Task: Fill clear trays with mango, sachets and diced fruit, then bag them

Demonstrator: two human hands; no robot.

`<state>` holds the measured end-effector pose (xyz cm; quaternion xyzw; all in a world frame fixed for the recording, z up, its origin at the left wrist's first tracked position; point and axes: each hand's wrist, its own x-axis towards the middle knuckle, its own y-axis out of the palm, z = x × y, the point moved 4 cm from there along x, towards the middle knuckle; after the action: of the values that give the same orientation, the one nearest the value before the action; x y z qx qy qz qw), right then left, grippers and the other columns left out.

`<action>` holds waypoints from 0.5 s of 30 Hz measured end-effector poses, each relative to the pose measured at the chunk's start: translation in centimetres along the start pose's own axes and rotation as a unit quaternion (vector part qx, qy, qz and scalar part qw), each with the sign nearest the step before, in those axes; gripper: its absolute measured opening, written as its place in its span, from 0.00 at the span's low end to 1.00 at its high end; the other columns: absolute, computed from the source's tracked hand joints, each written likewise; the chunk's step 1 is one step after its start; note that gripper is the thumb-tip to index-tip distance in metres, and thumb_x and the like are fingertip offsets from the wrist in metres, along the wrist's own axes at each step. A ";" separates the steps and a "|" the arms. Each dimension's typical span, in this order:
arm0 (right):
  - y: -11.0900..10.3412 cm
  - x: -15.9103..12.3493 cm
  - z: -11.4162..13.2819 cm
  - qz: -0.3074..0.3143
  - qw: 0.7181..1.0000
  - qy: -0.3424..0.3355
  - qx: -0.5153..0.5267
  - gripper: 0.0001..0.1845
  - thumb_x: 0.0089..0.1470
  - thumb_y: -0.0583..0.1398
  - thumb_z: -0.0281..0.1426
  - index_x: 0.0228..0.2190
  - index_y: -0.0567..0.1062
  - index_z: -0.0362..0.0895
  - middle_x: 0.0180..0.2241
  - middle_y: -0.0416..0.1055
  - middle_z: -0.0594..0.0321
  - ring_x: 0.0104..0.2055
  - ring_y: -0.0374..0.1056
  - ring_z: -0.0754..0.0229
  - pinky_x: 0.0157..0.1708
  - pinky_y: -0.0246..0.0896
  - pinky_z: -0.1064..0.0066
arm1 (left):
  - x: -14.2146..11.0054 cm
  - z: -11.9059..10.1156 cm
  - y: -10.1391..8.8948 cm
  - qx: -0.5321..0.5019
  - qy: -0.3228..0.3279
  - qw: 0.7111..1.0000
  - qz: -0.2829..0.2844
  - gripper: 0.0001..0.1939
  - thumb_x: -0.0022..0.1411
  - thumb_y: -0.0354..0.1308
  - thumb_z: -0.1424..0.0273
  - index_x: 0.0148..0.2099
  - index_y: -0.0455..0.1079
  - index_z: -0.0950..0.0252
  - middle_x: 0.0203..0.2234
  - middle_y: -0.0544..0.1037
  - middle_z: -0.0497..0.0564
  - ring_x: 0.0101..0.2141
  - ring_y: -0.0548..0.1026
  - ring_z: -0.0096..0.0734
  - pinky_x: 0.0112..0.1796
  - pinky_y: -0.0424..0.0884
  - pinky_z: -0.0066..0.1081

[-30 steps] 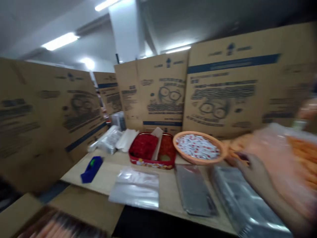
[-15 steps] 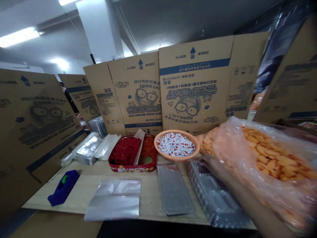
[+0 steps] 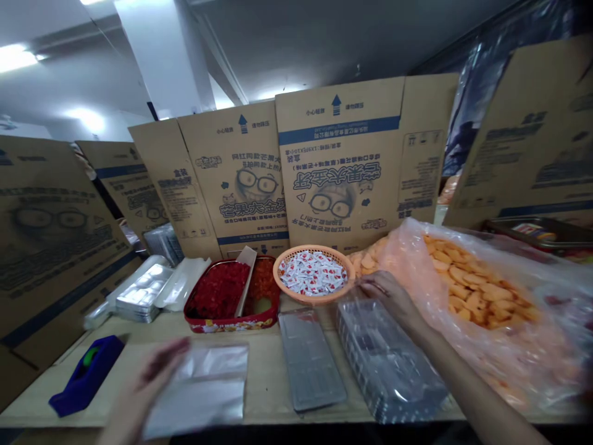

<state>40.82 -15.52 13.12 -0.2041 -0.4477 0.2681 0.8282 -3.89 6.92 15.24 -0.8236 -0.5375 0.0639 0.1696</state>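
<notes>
My left hand [image 3: 157,368], smeared by motion, passes over the left part of a pile of clear flat bags [image 3: 208,395]; how its fingers are set cannot be made out. My right hand [image 3: 389,293] hovers over the far end of a stack of clear plastic trays [image 3: 393,371], fingers stretched toward the right rim of an orange basket [image 3: 315,300]. Nothing shows in that hand, and whether it touches the rim is unclear. Small white-and-red packets [image 3: 315,272] fill the basket. Between bags and stack lies a grey-looking flat plastic tray [image 3: 312,361].
A red tin [image 3: 231,324] holds red and orange pieces, split by a cardboard divider [image 3: 245,281]. At left are a blue tape dispenser [image 3: 86,377] and wrapped trays [image 3: 143,293]. A large bag of orange pieces [image 3: 477,287] lies right. Cardboard boxes [image 3: 343,167] wall the back.
My left hand has come into view from the lower left. My right hand has risen off the tray stack toward the basket's rim. The view has turned a little to the right.
</notes>
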 end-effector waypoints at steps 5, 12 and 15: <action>-0.3 1.7 5.7 0.013 0.998 -0.048 0.029 0.13 0.57 0.53 0.39 0.34 0.75 0.46 0.34 0.72 0.57 0.39 0.66 0.56 0.41 0.61 0.63 | -1.0 -3.9 18.7 -0.293 -0.084 0.895 0.327 0.32 0.48 0.64 0.56 0.55 0.65 0.59 0.54 0.68 0.57 0.53 0.66 0.44 0.48 0.66 0.38; 3.0 2.0 5.9 0.065 0.996 -0.059 0.018 0.12 0.57 0.53 0.35 0.37 0.73 0.44 0.36 0.71 0.56 0.42 0.65 0.56 0.42 0.60 0.63 | -2.6 -5.3 26.8 -0.358 -0.210 0.829 0.375 0.34 0.44 0.63 0.75 0.56 0.61 0.62 0.45 0.74 0.58 0.35 0.76 0.40 0.34 0.71 0.35; 4.4 3.5 1.1 0.081 0.996 0.046 -0.009 0.11 0.57 0.52 0.33 0.35 0.72 0.41 0.36 0.71 0.56 0.40 0.66 0.58 0.40 0.61 0.67 | -1.6 -2.6 24.7 -0.368 -0.268 0.815 0.358 0.34 0.44 0.60 0.78 0.56 0.60 0.62 0.45 0.74 0.58 0.37 0.77 0.42 0.39 0.70 0.39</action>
<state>40.30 -9.84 13.35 -0.2592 -0.3935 0.3209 0.8216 17.55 -4.07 8.92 -0.9090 -0.2121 0.1356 -0.3323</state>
